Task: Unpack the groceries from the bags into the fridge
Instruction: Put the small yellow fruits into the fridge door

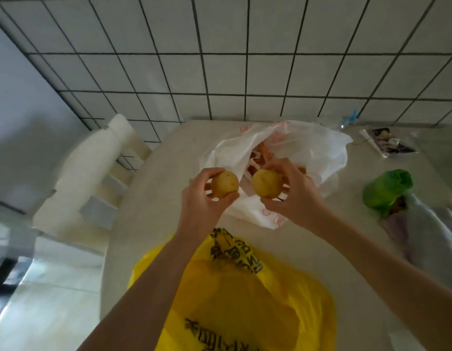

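- Here we grip one round yellow fruit [224,184] in our left hand [202,201], over the table [149,198].
- Our right hand [292,196] clasps a second fruit [266,183] above the open white bag [308,148].
- A yellow bag [245,300] lies nearer; a green bag [384,191] sits right.

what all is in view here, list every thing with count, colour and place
round yellow-brown potatoes: 2, one in each hand, above the table
white plastic bag: 1, open, table centre, orange contents inside
yellow plastic bag with black print: 1, near table edge
green plastic bag: 1, table right
dark printed packet: 1, far right by the wall
beige table: 1
white slatted chair: 1, left of the table
left hand: 1, gripping the left potato
right hand: 1, gripping the right potato
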### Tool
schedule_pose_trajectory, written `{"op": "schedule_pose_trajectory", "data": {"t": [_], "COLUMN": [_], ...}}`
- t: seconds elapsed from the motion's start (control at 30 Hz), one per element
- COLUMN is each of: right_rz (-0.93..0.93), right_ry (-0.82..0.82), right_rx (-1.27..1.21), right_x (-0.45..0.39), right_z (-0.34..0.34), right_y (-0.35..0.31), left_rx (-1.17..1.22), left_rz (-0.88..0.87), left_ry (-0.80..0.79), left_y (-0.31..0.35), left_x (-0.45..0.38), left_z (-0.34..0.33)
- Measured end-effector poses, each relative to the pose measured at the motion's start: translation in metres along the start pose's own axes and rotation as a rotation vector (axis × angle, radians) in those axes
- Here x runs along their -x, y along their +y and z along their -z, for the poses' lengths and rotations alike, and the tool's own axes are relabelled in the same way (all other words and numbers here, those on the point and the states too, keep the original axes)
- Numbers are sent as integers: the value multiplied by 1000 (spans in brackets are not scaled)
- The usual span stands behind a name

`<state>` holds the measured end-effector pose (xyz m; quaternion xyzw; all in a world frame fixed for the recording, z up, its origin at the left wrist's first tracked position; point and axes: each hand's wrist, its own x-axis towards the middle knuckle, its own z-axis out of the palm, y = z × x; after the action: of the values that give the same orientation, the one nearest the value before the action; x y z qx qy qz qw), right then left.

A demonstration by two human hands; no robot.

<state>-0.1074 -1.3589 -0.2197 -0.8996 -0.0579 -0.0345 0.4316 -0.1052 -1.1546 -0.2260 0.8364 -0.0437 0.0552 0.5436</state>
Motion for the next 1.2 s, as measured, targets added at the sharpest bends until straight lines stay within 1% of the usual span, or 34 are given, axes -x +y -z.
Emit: {"op": "schedule_pose_trajectory", "data": {"t": [0.1, 0.2, 0.3, 0.47, 0.57, 0.7, 0.8, 1.0, 1.2], "right_rz": [35, 44, 52, 65, 64, 96, 109, 153, 195], "right_ry": [4, -56, -88, -159, -214, -244, -285, -447, -593], "right_rx": [-58, -152, -216, -238, -232, -259, -261, -241, -221], "right_x": [40, 80, 121, 195, 241, 298, 337, 403, 439], "right_z": [-22, -49, -78, -126, -158, -200, -225, -275, -317], "right_y": [-32, -60, -88, -140, -173, -213, -243, -297, -341], "left_rx": [51, 89, 88, 93, 122, 96, 42, -55, -102], "left_rz": [62, 118, 132, 130, 179, 186, 201, 234, 293], "left_ry": [58, 105, 149, 222, 260, 276, 324, 465, 600], "left_y": [-1, -10, -19, -32, -37, -45, -56, -77, -87], "left_x": [51, 102, 152, 247, 304, 375, 423, 509, 568], "left_z": [35, 69, 103, 161, 195, 238, 271, 330, 372]}}
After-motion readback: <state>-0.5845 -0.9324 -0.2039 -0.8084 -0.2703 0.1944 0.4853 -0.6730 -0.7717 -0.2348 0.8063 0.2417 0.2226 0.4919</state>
